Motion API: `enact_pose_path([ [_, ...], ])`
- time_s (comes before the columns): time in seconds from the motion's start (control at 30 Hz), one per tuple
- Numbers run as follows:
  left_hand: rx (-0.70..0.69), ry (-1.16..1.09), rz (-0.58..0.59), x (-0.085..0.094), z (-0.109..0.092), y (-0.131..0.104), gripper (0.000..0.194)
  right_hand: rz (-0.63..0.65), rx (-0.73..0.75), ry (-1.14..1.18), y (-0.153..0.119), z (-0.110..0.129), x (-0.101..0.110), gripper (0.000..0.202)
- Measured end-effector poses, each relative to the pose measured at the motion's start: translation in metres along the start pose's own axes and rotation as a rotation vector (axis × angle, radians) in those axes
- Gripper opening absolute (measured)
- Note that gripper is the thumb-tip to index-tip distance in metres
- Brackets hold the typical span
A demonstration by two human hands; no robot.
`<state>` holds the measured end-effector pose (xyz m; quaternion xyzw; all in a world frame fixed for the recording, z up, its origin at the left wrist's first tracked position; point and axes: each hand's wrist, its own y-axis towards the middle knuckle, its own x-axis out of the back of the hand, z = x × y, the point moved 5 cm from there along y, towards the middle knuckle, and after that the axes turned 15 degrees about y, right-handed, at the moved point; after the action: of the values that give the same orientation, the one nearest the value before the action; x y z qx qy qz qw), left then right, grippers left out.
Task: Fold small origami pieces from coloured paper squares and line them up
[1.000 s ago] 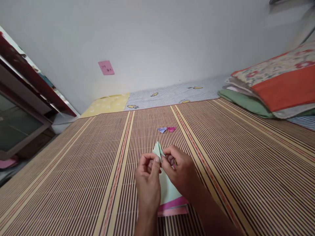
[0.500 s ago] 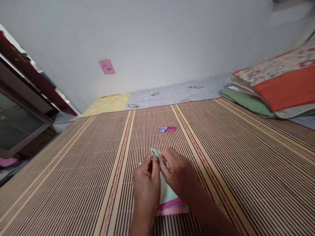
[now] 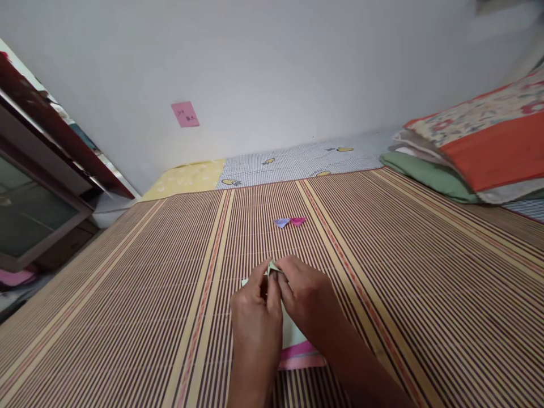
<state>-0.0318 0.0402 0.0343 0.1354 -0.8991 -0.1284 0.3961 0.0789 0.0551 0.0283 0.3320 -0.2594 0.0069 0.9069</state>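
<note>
Between my fingertips is a small folded piece of pale green paper point(image 3: 272, 266), mostly covered by the fingers. My left hand point(image 3: 258, 297) pinches it from the left, and my right hand point(image 3: 304, 286) grips it from the right, so the fingertips of both hands nearly meet. Below the hands lies a stack of coloured paper sheets point(image 3: 294, 334), pale green on top with magenta and pink edges showing beneath. Farther out on the mat sit two small folded paper triangles, a lilac one point(image 3: 281, 222) and a magenta one point(image 3: 298, 221), side by side.
A striped bamboo mat point(image 3: 161, 283) covers the bed. Folded bedding point(image 3: 488, 147) is piled at the right. A pink note point(image 3: 185, 114) sticks to the white wall point(image 3: 276, 68). A glass-panelled cabinet point(image 3: 34, 204) stands at the left.
The green paper has turned in my fingers; its tip now points up and less of it shows. My left hand has shifted slightly right, toward the right hand.
</note>
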Motion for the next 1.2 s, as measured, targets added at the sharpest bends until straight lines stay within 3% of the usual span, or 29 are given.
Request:
enact_pose_path([
  [0.1,0.015,0.036,0.021,-0.001,0.004,0.002,0.030,0.004,0.021,-0.006,0.000,0.000,-0.003,0.018],
  [0.23,-0.012,0.081,0.043,-0.003,0.004,0.002,0.033,-0.088,-0.029,0.020,-0.002,-0.004,-0.005,0.019],
  [0.47,-0.099,0.041,-0.114,-0.003,-0.005,-0.004,0.035,-0.201,-0.174,0.260,0.000,-0.016,0.001,0.017],
  [0.67,-0.162,0.076,-0.180,-0.001,-0.011,-0.007,0.032,-0.163,-0.058,0.261,0.004,-0.013,0.008,0.024],
  [0.73,-0.158,0.071,-0.190,-0.001,-0.011,-0.007,0.033,-0.171,-0.097,0.282,0.004,-0.014,0.009,0.023],
  [1.0,-0.066,-0.072,-0.236,0.001,-0.009,-0.010,0.030,-0.223,-0.224,0.436,0.003,-0.004,0.014,0.021],
  [1.13,0.140,-0.320,-0.124,-0.004,0.004,-0.009,0.025,-0.249,-0.274,0.556,0.004,-0.002,0.021,0.022],
  [1.2,0.205,-0.421,-0.087,-0.005,0.008,-0.008,0.023,-0.193,-0.273,0.612,0.006,-0.002,0.024,0.023],
])
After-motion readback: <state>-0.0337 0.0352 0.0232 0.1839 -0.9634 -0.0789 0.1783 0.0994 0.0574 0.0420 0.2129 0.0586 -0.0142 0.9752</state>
